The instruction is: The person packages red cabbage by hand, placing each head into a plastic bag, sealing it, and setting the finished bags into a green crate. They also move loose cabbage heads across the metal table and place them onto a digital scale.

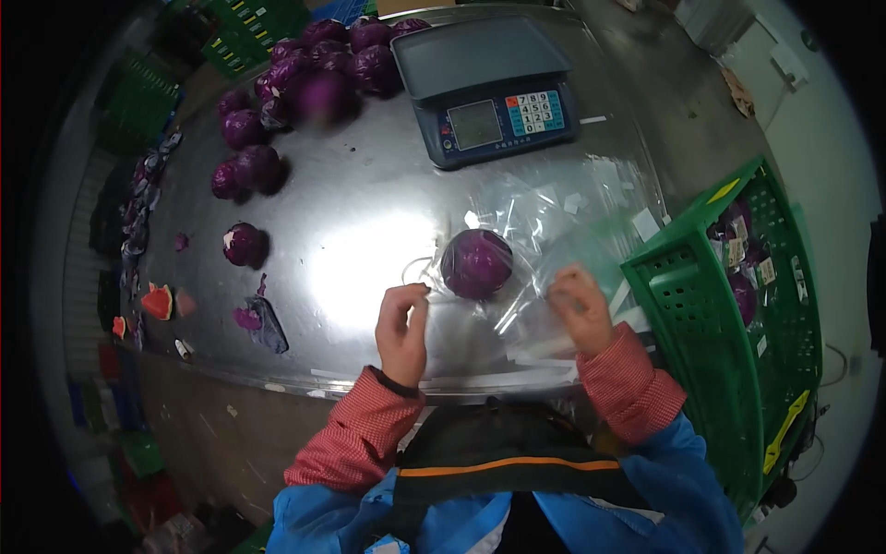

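Observation:
A red cabbage rests on the steel table in front of me, with clear plastic film around and beside it. To its left, my left hand has its thumb and fingers pinched together; a thin pale loop shows just above the fingertips, and what they grip is not clear. On the cabbage's right, my right hand is curled and slightly blurred, its fingers closed at the clear plastic bag. Neither hand touches the cabbage directly.
A weighing scale stands behind the cabbage. Several more red cabbages are piled at the back left. A green crate with wrapped cabbages borders the right side. Leaf scraps and a red-orange piece lie on the left.

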Demonstrator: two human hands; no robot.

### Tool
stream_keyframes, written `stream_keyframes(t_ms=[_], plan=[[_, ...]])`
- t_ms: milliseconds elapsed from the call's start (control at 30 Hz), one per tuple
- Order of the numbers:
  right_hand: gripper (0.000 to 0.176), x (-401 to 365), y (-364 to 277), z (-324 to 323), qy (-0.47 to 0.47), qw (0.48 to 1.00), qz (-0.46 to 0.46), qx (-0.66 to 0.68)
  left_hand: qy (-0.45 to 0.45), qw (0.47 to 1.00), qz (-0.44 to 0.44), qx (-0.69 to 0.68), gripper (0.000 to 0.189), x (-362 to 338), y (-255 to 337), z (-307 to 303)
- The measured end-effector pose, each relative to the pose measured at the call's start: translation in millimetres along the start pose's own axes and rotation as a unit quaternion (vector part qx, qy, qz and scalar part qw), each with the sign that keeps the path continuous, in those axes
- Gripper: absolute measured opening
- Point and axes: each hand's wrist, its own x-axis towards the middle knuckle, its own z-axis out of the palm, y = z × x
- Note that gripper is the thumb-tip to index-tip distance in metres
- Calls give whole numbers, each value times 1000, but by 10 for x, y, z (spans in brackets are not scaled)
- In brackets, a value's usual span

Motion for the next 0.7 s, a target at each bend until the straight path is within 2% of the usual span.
stream_keyframes(t_ms=[67,100,167,267,300,333,367,400,467,500,567,600,633,667,700], plan=[[9,245,68,-24,54,985,55,154,67,995,-59,-39,9,313,-40,-22],[11,429,101,-50,66,963,91,246,108,981,-70,-146,8,498,-39,5],[20,658,120,-7,110,899,164,391,121,970,-117,-174,10,703,15,31],[14,569,146,134,169,843,307,408,113,954,-251,-116,20,707,-304,5],[19,499,220,230,196,847,333,365,108,954,-261,-100,21,660,-406,-2],[20,451,301,270,181,860,368,303,102,953,-272,-84,23,614,-542,1],[22,393,382,289,165,868,404,237,81,975,-202,36,27,594,-987,-73],[23,306,464,322,146,870,439,170,40,975,-185,117,28,551,-1054,-86],[25,108,722,527,79,931,355,-17,-42,952,-136,272,31,533,-1104,-94],[26,67,774,612,49,945,305,-111,-84,937,-126,315,29,523,-1097,-89],[23,120,625,738,12,939,288,-186,-93,931,-24,352,28,524,-1129,-86],[21,102,750,884,61,947,280,-146,-105,927,36,358,27,532,-1158,-33],[21,112,884,994,118,950,267,-112,-103,934,-1,342,23,519,-1286,-28],[25,182,776,978,77,919,366,-128,-106,939,-36,325,20,506,-1419,10],[22,209,596,939,90,923,359,-102,-127,967,-222,-21,10,492,-1175,104]])
